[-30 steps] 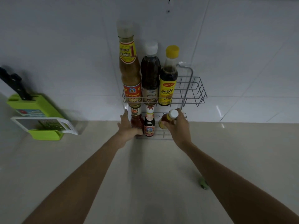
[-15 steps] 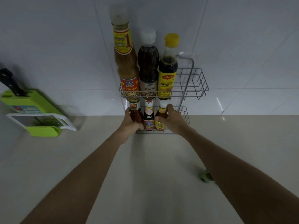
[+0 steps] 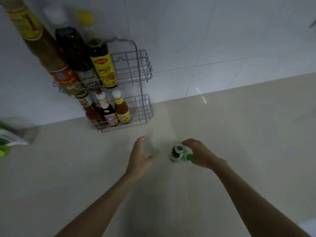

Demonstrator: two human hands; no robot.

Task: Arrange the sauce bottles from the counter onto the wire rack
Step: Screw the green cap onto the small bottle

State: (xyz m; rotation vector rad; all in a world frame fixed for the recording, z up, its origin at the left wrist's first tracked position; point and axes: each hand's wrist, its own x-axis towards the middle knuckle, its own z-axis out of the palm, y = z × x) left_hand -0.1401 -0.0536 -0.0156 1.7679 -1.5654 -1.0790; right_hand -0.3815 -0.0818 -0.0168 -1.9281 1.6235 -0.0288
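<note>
A two-tier wire rack [image 3: 145, 69] stands against the tiled wall. Its upper tier holds a tall brown sauce bottle [image 3: 46, 48], a dark bottle [image 3: 73, 47] and a yellow-labelled bottle [image 3: 104, 69]. The lower tier holds a red chili bottle [image 3: 93, 113], a dark bottle with a red label [image 3: 108, 112] and an orange sauce bottle [image 3: 122, 110]. The right halves of both tiers are bare wire. On the counter, a small dark bottle with a green label [image 3: 177, 153] sits under my right hand [image 3: 200, 153], whose fingers curl on it beside its green cap [image 3: 187, 157]. My left hand [image 3: 139, 154] hovers open to its left.
A green and white grater set [image 3: 5, 141] lies blurred at the left edge. The beige counter [image 3: 239, 134] stretches to the right of the rack, below the white tiled wall.
Both hands left the rack's lower tier and came back over the counter. The orange bottle now stands in the lower tier. My right hand took hold of the small green-labelled bottle. The view swung right.
</note>
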